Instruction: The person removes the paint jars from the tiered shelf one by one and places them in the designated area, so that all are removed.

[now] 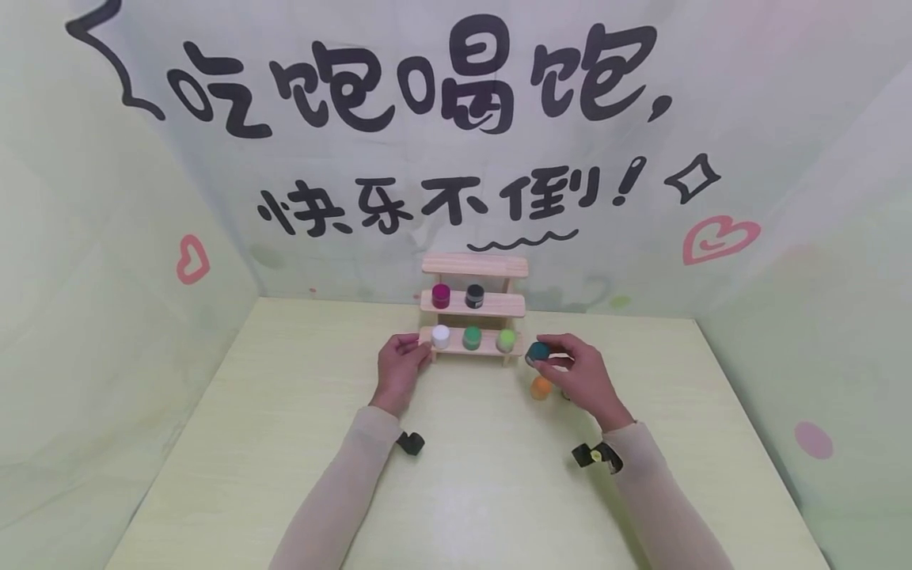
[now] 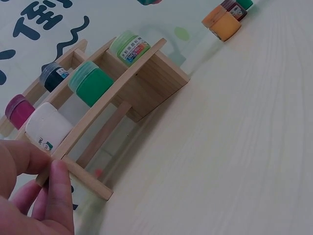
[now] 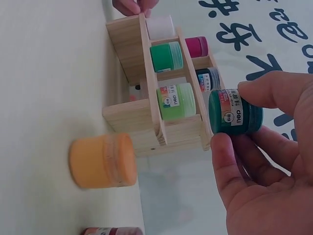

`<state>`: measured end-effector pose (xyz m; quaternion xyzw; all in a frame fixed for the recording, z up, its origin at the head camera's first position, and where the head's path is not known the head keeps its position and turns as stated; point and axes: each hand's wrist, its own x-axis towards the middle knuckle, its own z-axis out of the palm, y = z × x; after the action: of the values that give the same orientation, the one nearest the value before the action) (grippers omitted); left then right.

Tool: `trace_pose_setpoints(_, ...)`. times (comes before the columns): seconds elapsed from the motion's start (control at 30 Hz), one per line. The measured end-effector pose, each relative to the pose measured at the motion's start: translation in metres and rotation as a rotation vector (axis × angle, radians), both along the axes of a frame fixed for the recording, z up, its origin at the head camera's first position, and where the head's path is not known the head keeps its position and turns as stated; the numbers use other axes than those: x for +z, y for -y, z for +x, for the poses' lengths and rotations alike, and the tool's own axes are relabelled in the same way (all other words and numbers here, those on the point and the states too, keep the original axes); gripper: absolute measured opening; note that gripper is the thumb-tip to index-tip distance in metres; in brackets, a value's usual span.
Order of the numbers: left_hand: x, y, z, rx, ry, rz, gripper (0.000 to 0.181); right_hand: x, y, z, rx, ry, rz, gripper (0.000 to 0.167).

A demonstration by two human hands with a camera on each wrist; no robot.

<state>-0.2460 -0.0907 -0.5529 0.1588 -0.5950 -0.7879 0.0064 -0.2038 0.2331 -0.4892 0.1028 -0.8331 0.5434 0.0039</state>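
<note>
A small three-tier wooden display rack (image 1: 473,342) stands against the back wall. My left hand (image 1: 400,370) pinches the left end of its lowest step between thumb and fingers. My right hand (image 1: 580,376) holds a dark teal paint jar (image 3: 234,111) by its sides, lifted off the table just right of the rack. On the lowest step sit a white jar (image 1: 441,337), a green jar (image 1: 472,338) and a light green jar (image 1: 506,340). The middle step bears a magenta jar (image 1: 441,297) and a black jar (image 1: 474,297). Nothing stands on the top step.
An orange paint jar (image 1: 541,388) stands on the table below my right hand. Beyond it are a dark red jar (image 2: 234,9) and a green jar (image 2: 245,3), cut off by the left wrist view's edge. A printed cloth (image 1: 342,261) hangs close behind the rack.
</note>
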Motion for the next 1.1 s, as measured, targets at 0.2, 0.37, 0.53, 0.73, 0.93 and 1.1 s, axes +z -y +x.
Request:
trace_pose_setpoints(0.2,0.0,0.001,-0.001,-0.002,0.004,-0.007,0.035,-0.008,-0.004,0.011,0.013,0.036,-0.003,0.045)
trace_pose_setpoints(0.37,-0.001,0.002,-0.001,-0.02,0.01,-0.018,0.036,-0.015,-0.007,0.024,0.013,0.084,0.016,0.045)
trace_pose_setpoints(0.53,-0.002,0.002,-0.002,-0.018,0.009,-0.017,0.036,-0.022,-0.01,0.034,0.004,0.09,0.066,0.044)
trace_pose_setpoints(0.73,-0.002,0.001,-0.002,-0.016,0.004,-0.01,0.034,-0.029,-0.013,0.046,0.021,0.14,0.065,0.042)
trace_pose_setpoints(0.93,-0.002,0.001,-0.002,-0.017,-0.004,-0.008,0.035,-0.035,-0.017,0.056,0.084,0.102,0.085,0.036)
trace_pose_setpoints(1.1,-0.003,0.002,-0.003,-0.02,0.0,-0.017,0.035,-0.038,-0.019,0.058,0.087,0.105,0.154,0.035)
